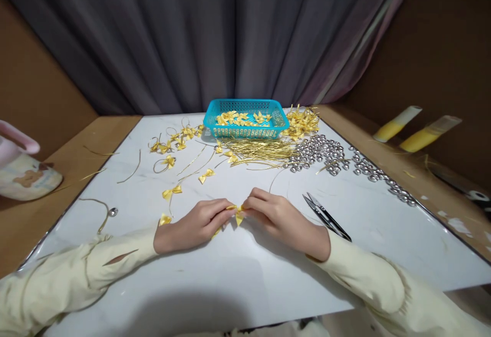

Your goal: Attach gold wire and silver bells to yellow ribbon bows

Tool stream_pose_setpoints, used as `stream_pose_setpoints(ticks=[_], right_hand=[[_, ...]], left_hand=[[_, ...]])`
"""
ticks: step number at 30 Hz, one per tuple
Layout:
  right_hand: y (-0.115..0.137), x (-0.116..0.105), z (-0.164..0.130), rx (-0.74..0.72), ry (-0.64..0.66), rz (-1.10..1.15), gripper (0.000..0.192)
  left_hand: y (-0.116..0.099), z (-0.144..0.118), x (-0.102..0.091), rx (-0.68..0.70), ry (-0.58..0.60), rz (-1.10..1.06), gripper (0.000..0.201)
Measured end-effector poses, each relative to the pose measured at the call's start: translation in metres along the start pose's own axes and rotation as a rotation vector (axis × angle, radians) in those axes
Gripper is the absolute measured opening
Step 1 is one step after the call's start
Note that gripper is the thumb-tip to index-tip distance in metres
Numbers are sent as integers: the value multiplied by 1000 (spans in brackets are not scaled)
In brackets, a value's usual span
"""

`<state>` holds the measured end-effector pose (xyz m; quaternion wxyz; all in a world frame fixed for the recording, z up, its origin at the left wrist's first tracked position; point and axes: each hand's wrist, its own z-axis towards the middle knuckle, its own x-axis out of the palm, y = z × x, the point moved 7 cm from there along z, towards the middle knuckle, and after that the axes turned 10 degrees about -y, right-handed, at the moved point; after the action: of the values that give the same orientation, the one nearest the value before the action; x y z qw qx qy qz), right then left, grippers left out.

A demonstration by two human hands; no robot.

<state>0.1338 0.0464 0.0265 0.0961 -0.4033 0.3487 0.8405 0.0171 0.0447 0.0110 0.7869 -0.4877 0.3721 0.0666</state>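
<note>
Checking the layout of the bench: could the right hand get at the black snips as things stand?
Probably yes. The snips lie just right of the right hand on bare table, nothing between. But its grip is on the yellow ribbon bow, shared with the left hand.

Your left hand (195, 224) and right hand (278, 219) meet at the fingertips, pinching a small yellow ribbon bow (238, 214) just above the white tabletop (238, 281). Black thread snips (326, 217) lie just right of your right hand. Farther back sit a turquoise basket (245, 119) of bows, gold wire ties (261, 149) and silver bells (318, 150).
</note>
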Motion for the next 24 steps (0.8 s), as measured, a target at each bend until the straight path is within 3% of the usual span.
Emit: stream_pose_setpoints(ticks=[8,12,16,19,24], right_hand=[[-1,-11,7,82,-118,146,18],[-9,-17,7,122,-204,84,14],[-4,-18,2,-4,-218,-94,33],[3,-11,-1,-115,-168,-258,30],[9,-6,-2,-174,-149,-227,17]], left_hand=[[1,-3,3,16,48,-40,24],[8,-1,4,-187,69,-236,31],[16,2,5,-419,-4,-626,26],[18,3,9,-517,-28,-889,23],[14,-6,21,-639,110,-1067,24]])
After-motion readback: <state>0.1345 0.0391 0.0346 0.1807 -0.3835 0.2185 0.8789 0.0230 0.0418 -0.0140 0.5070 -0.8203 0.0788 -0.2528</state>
